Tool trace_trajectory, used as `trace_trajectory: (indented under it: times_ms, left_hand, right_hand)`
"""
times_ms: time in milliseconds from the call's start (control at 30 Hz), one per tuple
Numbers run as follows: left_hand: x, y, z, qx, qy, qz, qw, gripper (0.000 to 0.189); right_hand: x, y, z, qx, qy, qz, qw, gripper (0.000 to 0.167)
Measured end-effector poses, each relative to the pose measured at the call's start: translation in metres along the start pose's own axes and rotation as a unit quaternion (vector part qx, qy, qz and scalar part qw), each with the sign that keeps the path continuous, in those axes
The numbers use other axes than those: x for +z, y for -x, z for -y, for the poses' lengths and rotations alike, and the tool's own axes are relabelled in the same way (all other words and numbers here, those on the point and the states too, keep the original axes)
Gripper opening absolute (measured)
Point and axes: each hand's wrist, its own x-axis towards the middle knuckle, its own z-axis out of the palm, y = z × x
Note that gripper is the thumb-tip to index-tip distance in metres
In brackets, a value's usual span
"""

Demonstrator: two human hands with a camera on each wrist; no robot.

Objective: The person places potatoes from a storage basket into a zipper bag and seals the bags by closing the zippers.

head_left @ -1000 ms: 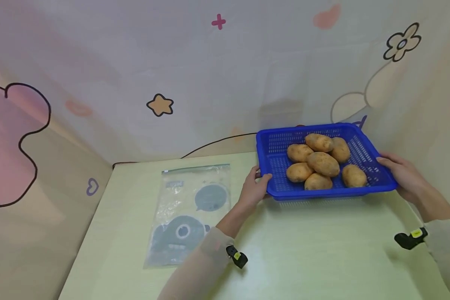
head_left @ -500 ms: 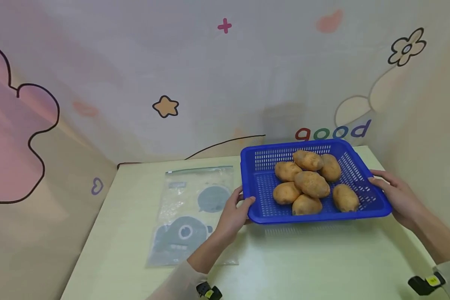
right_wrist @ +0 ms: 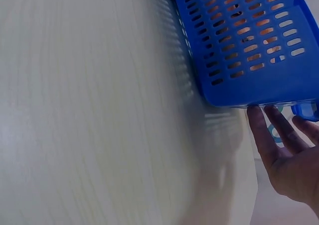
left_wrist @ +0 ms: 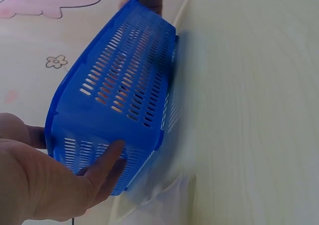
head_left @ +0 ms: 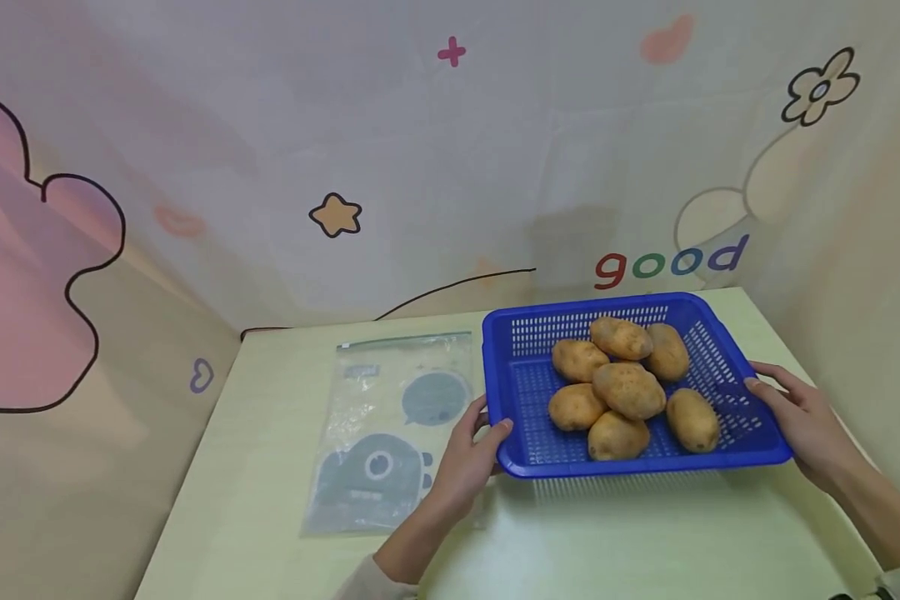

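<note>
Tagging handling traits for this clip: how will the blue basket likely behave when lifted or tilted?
The blue basket is probably fairly stiff: its rim looks straight between left hand and right hand. It may feel heavy for its thin, slotted build, with seven potatoes visible inside. Tilting could set them rolling, since they're rounded and no divider shows.
</note>
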Motion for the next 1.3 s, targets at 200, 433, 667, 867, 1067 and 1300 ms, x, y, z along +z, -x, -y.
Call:
trace_trajectory:
  times_ms: [200,433,667,867,1067,1300]
  left_hand:
    - [-0.002,0.0,0.001,0.002,0.002,0.017,0.9999,0.053]
    - [0.002,-0.001,-0.002,0.007,0.007,0.033,0.9994,0.055]
    - [0.002,-0.001,-0.002,0.014,0.025,0.032,0.9991,0.053]
    - [0.0,-0.002,-0.003,0.027,0.048,0.034,0.9979,0.053]
    - [0.001,-0.003,-0.001,0.018,0.045,0.034,0.9982,0.053]
    - [-0.002,-0.001,-0.004,0.0,0.038,0.03,0.9988,0.054]
  right_hand:
    - [0.002,-0.002,-0.004,-0.01,0.039,-0.024,0.9989,0.025]
    - [0.0,0.004,-0.007,-0.013,-0.02,-0.03,0.9993,0.03]
    - [-0.001,0.003,-0.009,-0.029,-0.037,-0.018,0.9987,0.036]
    - [0.0,-0.003,-0.001,-0.041,-0.03,-0.012,0.9986,0.034]
    - [-0.001,-0.002,0.0,-0.027,-0.031,-0.019,0.9989,0.038]
    - [0.002,-0.002,-0.003,-0.026,-0.034,-0.009,0.999,0.041]
